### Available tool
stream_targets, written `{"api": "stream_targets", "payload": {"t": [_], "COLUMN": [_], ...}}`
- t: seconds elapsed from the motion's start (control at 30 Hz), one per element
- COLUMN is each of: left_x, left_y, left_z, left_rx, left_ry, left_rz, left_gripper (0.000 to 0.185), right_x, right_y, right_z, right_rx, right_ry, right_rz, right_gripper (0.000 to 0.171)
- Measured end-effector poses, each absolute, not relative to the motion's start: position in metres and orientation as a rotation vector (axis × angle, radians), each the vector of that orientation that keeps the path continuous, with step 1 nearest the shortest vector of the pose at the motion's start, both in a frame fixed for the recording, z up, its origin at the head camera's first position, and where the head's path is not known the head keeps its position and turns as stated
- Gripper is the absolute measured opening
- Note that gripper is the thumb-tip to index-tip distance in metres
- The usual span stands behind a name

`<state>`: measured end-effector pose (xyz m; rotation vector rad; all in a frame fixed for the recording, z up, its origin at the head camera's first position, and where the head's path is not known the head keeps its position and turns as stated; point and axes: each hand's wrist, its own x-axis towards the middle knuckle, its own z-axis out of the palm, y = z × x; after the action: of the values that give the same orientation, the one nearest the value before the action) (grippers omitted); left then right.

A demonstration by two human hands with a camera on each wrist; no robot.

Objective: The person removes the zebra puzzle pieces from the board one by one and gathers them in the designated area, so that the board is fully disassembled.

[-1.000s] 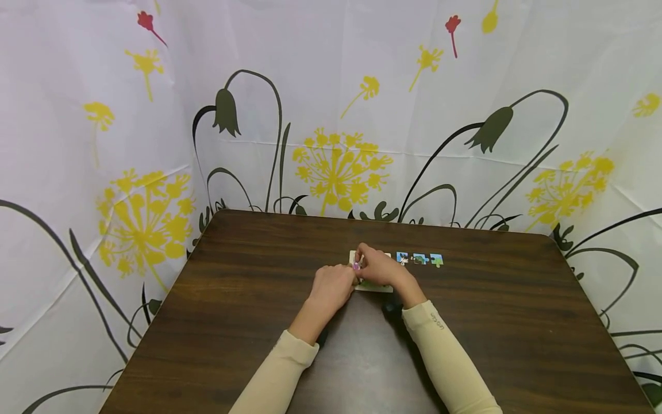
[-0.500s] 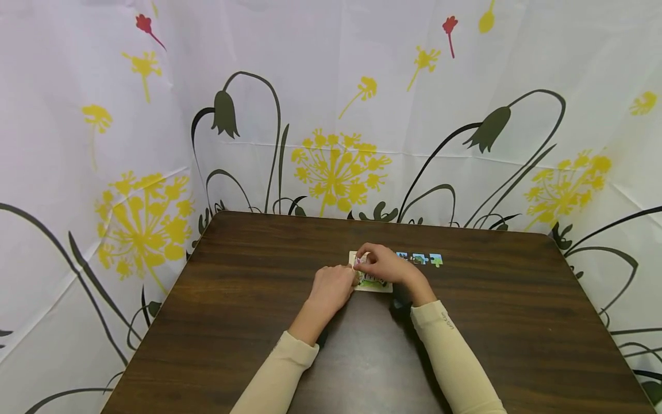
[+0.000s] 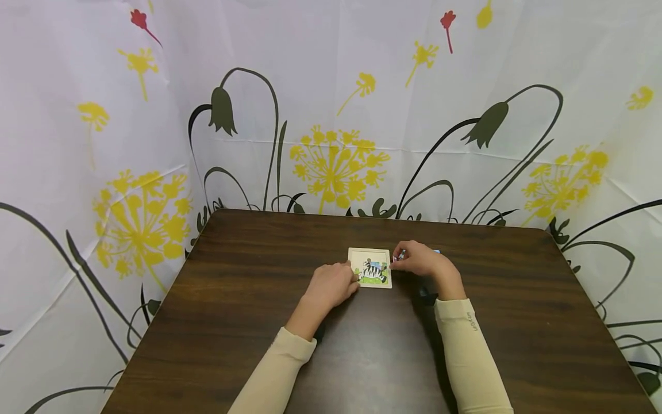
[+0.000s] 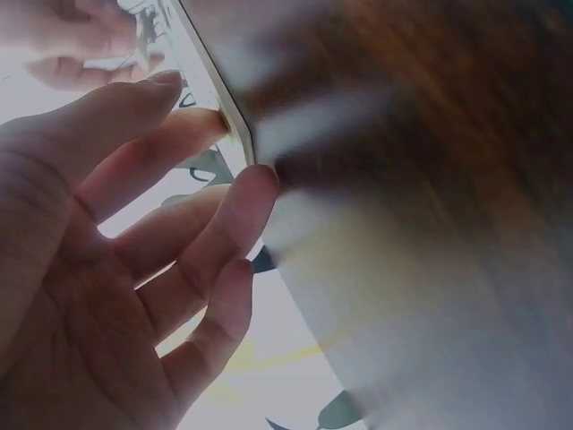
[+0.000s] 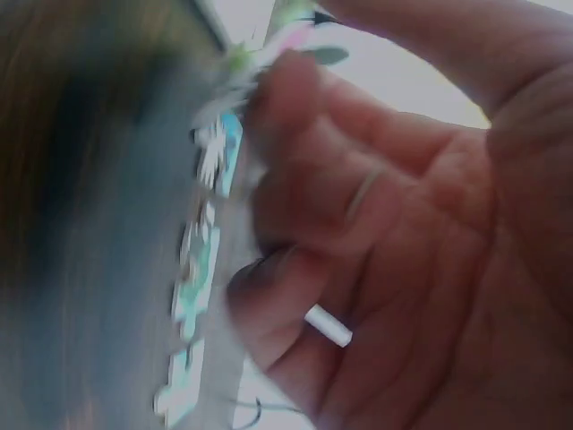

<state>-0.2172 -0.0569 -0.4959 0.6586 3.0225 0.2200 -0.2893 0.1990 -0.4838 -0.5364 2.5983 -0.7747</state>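
A small square wooden puzzle tray [image 3: 368, 253] lies on the table, with a zebra picture in its lower part and bare wood along its top. My left hand [image 3: 333, 283] holds the tray's near left corner; in the left wrist view its thumb and fingers meet the tray's edge [image 4: 235, 134]. Just off the tray's right side, my right hand [image 3: 421, 261] pinches a small puzzle piece [image 5: 291, 38], blurred, with pink and green on it. Beneath that hand runs a row of loose jigsaw pieces [image 5: 195, 273], mostly hidden by it in the head view.
A brown wood-grain table [image 3: 248, 247] carries everything. Behind it hangs a white curtain [image 3: 320, 52] printed with yellow and red flowers and dark stems. Dark wrist bands show under both wrists.
My right hand has moved right, off the tray to beside the loose pieces, uncovering the zebra picture. The left hand stays at the tray's left edge.
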Motion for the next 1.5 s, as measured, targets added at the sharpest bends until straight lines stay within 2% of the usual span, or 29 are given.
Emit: {"api": "stream_targets", "payload": {"t": [0.13, 0.33, 0.6, 1.2, 1.37, 1.5], "left_x": [-0.218, -0.219, -0.219, -0.217, -0.217, -0.217], "left_y": [-0.057, -0.057, -0.057, -0.057, -0.058, -0.057], "left_z": [-0.496, -0.498, -0.499, -0.497, -0.497, -0.497], "left_rx": [0.647, 0.665, 0.677, 0.683, 0.679, 0.665], "left_ry": [3.030, 3.044, 3.043, 3.072, 3.058, 3.048], "left_rz": [0.224, 0.270, 0.282, 0.290, 0.274, 0.252], "left_gripper": [0.053, 0.059, 0.058, 0.057, 0.058, 0.054], "right_x": [-0.289, -0.289, -0.286, -0.289, -0.289, -0.286], "right_y": [0.205, 0.208, 0.221, 0.221, 0.208, 0.185], "right_z": [-0.484, -0.483, -0.484, -0.486, -0.482, -0.483], "right_rx": [-0.462, -0.423, -0.338, -0.383, -0.475, -0.522], "right_ry": [2.571, 2.566, 2.563, 2.575, 2.611, 2.617], "right_rz": [-0.722, -0.731, -0.717, -0.768, -0.811, -0.799], "right_gripper": [0.027, 0.032, 0.026, 0.022, 0.018, 0.024]}}
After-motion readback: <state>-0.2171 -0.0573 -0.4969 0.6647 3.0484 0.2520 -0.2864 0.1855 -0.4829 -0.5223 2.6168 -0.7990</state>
